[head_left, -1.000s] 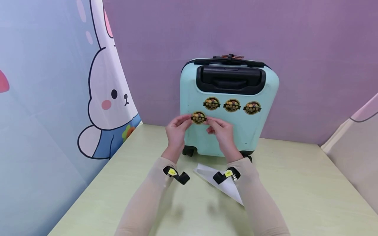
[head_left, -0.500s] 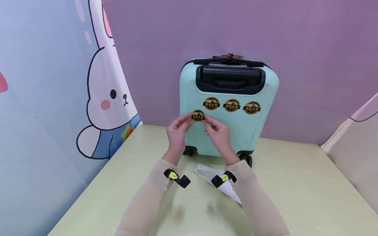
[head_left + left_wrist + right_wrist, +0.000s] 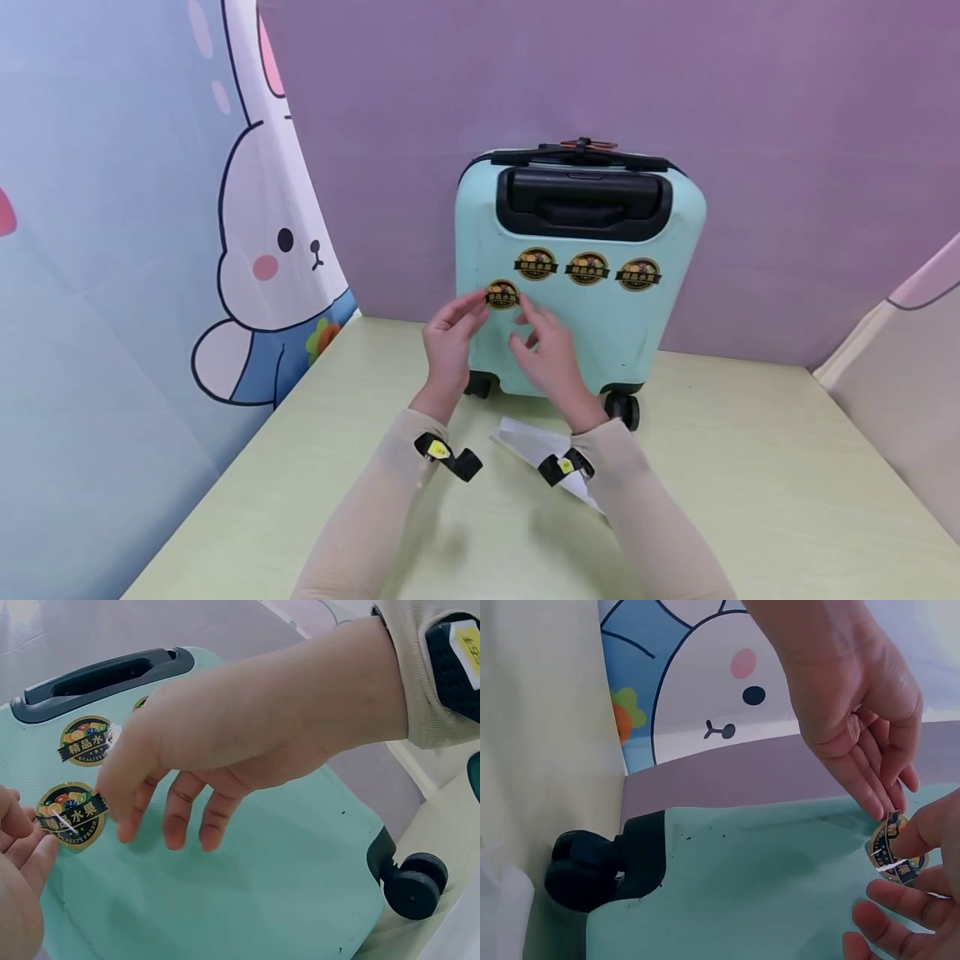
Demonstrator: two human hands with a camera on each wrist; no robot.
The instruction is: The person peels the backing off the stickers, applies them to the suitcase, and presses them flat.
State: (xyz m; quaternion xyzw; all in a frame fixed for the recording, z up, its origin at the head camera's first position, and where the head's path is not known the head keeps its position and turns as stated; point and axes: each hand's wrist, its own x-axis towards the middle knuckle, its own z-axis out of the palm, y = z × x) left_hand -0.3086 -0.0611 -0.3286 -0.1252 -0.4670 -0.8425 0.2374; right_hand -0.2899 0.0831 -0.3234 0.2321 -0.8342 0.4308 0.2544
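Note:
A mint-green suitcase [image 3: 585,333] stands upright with three round black-and-gold fruit stickers [image 3: 587,268] in a row below its black handle recess. Lower left on its face is another such sticker [image 3: 502,294], overlapping the shell in every view. My left hand [image 3: 450,342] pinches this sticker's left edge with thumb and fingertips. At the sticker's right edge is the index fingertip of my right hand [image 3: 553,354], its thumb held apart and its other fingers loosely bent. The left wrist view shows that fingertip [image 3: 112,802] right on the sticker's ribbon end.
A folded white sheet [image 3: 528,440] lies on the pale table [image 3: 750,467] in front of the suitcase, partly behind the right forearm. Black wheels [image 3: 622,408] are under the suitcase. A purple cloth backdrop [image 3: 390,208] hangs behind; a rabbit-print curtain [image 3: 277,300] is at the left.
The right thumb has come away from the sticker and the right hand has shifted slightly left and down. The sticker rose slightly at first; the left hand stays at its edge.

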